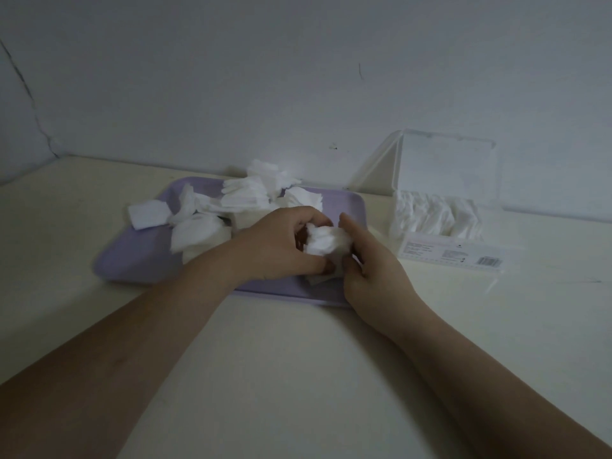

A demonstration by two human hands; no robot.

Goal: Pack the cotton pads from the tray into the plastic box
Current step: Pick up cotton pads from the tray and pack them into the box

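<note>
Both hands, left (pixel 281 250) and right (pixel 371 270), have fingers curled round a bunch of pads (pixel 326 245) over the purple tray (pixel 132 260). More pads sit in the open box (pixel 440 226) on the right.

dim room: cream table (pixel 298 376) against cracked pale wall (pixel 231 77).

The head camera looks forward and down over the table (pixel 298 376) toward the wall (pixel 298 77). The tray (pixel 132 260) lies within arm's reach

Bare, home-like room — cracked white wall (pixel 298 77), plain cream table (pixel 298 376).
</note>
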